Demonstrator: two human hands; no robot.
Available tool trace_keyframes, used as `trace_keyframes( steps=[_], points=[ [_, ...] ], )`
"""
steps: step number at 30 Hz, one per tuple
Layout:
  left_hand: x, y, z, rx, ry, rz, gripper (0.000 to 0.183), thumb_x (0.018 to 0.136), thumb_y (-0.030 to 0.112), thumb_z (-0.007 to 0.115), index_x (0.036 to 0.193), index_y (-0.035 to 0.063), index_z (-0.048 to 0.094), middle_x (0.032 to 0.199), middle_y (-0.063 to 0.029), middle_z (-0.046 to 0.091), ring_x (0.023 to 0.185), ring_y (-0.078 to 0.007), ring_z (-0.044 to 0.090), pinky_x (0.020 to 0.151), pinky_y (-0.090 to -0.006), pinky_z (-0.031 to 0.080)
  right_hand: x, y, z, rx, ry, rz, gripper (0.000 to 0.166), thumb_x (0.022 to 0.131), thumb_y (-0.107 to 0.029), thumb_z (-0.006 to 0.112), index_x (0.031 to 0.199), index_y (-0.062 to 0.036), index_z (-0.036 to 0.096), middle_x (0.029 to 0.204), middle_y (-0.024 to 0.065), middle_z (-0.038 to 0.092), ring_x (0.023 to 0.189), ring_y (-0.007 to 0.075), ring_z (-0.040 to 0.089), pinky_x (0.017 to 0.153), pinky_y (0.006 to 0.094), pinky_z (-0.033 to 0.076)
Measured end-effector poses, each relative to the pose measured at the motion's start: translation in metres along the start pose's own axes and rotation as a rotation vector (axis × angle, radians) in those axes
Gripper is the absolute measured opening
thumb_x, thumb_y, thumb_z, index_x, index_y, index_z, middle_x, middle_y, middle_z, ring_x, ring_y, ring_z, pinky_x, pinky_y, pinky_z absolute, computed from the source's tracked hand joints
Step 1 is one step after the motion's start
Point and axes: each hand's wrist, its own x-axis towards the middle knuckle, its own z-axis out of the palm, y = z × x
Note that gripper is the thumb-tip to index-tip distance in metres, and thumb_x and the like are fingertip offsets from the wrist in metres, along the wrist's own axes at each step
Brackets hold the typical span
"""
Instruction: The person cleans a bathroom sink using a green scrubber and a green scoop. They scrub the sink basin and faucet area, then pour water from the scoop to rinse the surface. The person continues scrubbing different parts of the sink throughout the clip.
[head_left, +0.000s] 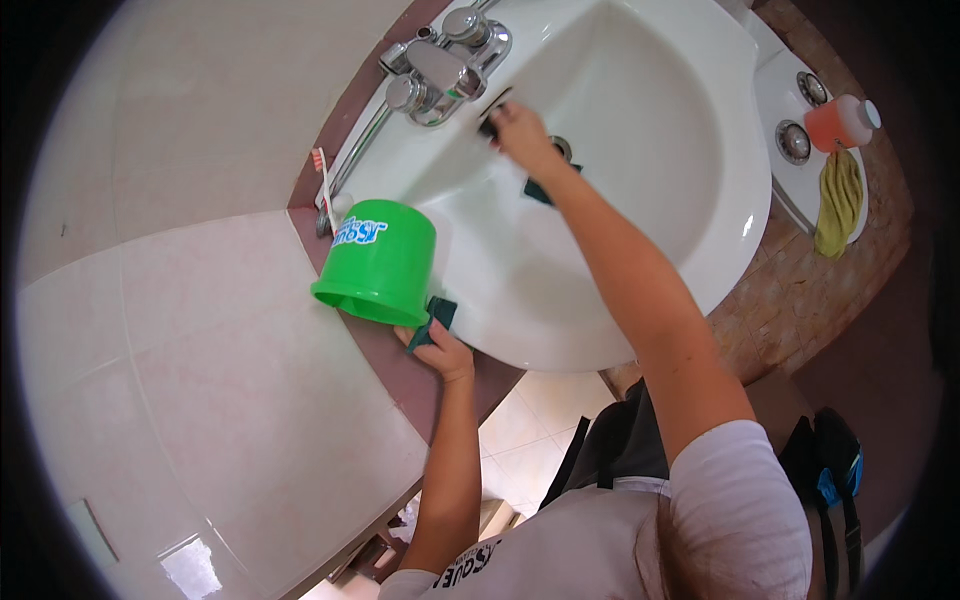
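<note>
My left hand (448, 355) grips a dark green scouring pad (442, 310) at the near left edge of the white washbasin (739, 191). Its fingers pass behind the rim of a bright green plastic bucket (382, 259), which is tilted with its mouth towards the bottom of the view. Inside the bowl, my right hand (525, 136) is blurred, its curled fingers at a dark patch by the overflow opening (504, 96). Whether something dark is pinched there cannot be told. Partly under my right wrist lies another dark green pad (537, 192), close to the metal drain (561, 148).
A chrome mixer tap (442, 67) stands at the basin's back edge. Beside the bucket is a toothbrush with pink bristles (320, 169). To the right are a bottle of orange liquid (840, 126) and a yellow-green cloth (838, 202). Tiled wall (225, 337) borders the left.
</note>
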Motion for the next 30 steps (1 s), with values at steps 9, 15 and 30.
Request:
trace_keyframes(
  steps=[9,15,30],
  points=[
    [0.001,-0.007,0.003,-0.004,0.009,0.035,0.039,0.088,0.026,0.042,0.106,-0.0072,0.049,0.102,-0.0214,0.049,0.094,-0.0356,0.044,0.084,-0.0443,0.034,0.014,0.011,0.0,-0.259,-0.004,-0.14,0.025,0.084,-0.02,0.047,0.075,0.0027,0.052,0.078,0.0258,0.055,0.079,0.0423,0.052,0.07,0.0464,0.041],
    [0.003,-0.01,0.001,0.013,-0.038,0.066,0.037,0.089,0.02,0.042,0.111,-0.0095,0.042,0.105,-0.0187,0.046,0.095,-0.0292,0.048,0.081,-0.0371,0.041,0.025,0.005,-0.016,-0.148,0.216,-0.101,0.022,0.084,-0.016,0.046,0.075,0.0024,0.052,0.075,0.0268,0.056,0.076,0.0425,0.053,0.069,0.0462,0.041],
    [-0.001,-0.007,0.001,-0.022,-0.01,-0.003,0.039,0.088,0.024,0.042,0.109,-0.0083,0.047,0.108,-0.023,0.048,0.099,-0.0364,0.043,0.088,-0.0448,0.033,0.021,0.008,-0.006,-0.146,0.065,-0.025,0.022,0.083,-0.018,0.046,0.081,0.0024,0.054,0.083,0.0266,0.056,0.082,0.041,0.053,0.074,0.0458,0.041]
  ],
)
